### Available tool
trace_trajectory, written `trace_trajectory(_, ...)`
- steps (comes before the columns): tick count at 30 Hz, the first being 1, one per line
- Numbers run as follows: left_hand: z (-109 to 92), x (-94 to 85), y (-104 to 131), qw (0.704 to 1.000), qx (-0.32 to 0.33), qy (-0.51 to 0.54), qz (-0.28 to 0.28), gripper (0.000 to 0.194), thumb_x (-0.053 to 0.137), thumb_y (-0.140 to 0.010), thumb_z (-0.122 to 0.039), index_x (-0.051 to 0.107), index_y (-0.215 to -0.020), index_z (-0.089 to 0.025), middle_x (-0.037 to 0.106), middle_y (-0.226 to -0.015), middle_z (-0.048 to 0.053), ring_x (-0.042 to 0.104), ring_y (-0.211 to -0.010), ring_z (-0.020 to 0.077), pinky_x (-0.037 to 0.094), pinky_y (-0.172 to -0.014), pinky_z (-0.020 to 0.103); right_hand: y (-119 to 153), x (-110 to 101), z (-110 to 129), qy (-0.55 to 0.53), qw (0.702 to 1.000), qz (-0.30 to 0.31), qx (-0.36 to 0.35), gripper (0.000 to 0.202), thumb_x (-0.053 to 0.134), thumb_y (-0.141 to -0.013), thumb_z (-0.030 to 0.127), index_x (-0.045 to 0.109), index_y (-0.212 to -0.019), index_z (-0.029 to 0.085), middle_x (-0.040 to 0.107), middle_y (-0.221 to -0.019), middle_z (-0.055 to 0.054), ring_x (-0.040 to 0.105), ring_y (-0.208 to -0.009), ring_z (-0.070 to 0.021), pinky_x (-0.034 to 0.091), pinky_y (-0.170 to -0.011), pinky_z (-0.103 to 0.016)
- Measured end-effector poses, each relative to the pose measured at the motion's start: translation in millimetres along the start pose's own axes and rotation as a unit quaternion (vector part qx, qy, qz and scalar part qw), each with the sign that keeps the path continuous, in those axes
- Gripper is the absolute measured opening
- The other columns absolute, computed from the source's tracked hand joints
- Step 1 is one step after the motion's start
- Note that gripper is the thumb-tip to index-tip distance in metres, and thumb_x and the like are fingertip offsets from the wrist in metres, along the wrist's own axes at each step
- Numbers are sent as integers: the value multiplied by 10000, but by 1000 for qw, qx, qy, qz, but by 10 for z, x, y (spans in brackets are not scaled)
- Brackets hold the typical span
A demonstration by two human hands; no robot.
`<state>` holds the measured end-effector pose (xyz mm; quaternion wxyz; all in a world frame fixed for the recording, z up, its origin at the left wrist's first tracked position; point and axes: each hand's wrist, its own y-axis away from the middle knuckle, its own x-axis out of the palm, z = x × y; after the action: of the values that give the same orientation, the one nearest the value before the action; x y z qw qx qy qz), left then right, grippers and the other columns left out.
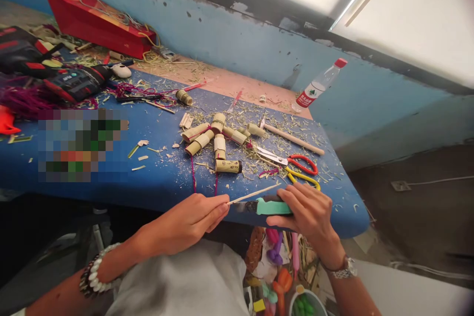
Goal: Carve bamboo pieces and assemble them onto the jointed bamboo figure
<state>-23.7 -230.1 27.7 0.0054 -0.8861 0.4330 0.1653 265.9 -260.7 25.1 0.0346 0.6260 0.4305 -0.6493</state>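
Pinched in the fingers of my left hand (pixel 196 217) is a thin pale bamboo stick (pixel 259 191), which points up to the right. My right hand (pixel 307 215) is closed round the teal handle of a knife (pixel 274 206). The knife's blade lies just under the stick, near my left fingertips; whether it touches the stick I cannot tell. Beyond my hands, several cut bamboo tubes (pixel 200 142), some joined with purple string, lie on the blue table (pixel 155 177). A marked bamboo piece (pixel 227 166) with a dark end sits nearest me.
Scissors (pixel 285 159) with red and yellow handles and a wooden rod (pixel 296 139) lie at the right among shavings. A water bottle (pixel 313 91) stands tilted in view by the wall. Power drills (pixel 77 81) and a red box (pixel 99 24) occupy the left. Below the edge is a bucket (pixel 307 301).
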Motion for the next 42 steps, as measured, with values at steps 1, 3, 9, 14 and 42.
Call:
trace_trajectory(1,-11,-33,22,1000,1,-2,5,413,303,-1065,-409,460,-742,-203,453,-625,-47,410,-566,110,328,-605,262,58,-12,-53,-9,1000,0,7,599,445,-968,712,654,-789,181,630,-653,-35,557,-598,-160,393,-617,-294)
trace_trajectory(3,-10,-108,74,1000,-2,5,-11,416,314,-1057,-418,462,-731,-205,459,-630,-42,413,-570,114,343,-609,261,215,-46,-194,-21,997,-34,59,610,424,-968,728,661,-815,186,654,-683,-54,598,-626,-180,418,-629,-302)
trace_trajectory(9,81,-154,136,984,-35,7,-176,408,370,-1019,-467,543,-752,-211,552,-644,-11,486,-603,143,426,-657,274,412,-69,-279,22,961,-118,249,590,343,-1027,648,641,-921,150,609,-611,-45,493,-450,-158,363,-497,-303)
trace_trajectory(14,102,37,18,967,-21,-37,-251,399,363,-1018,-484,608,-871,-206,633,-743,36,571,-714,178,471,-719,292,-70,225,359,-145,970,-33,190,426,409,-1044,566,596,-904,210,658,-677,-11,594,-515,-160,417,-517,-268)
trace_trajectory(42,280,241,-89,929,-55,288,-226,503,484,-945,-656,407,-762,-194,363,-732,-31,339,-644,97,330,-587,236,-150,433,39,52,955,-84,279,584,357,-1038,636,653,-838,173,553,-503,-1,506,-420,-165,321,-485,-276)
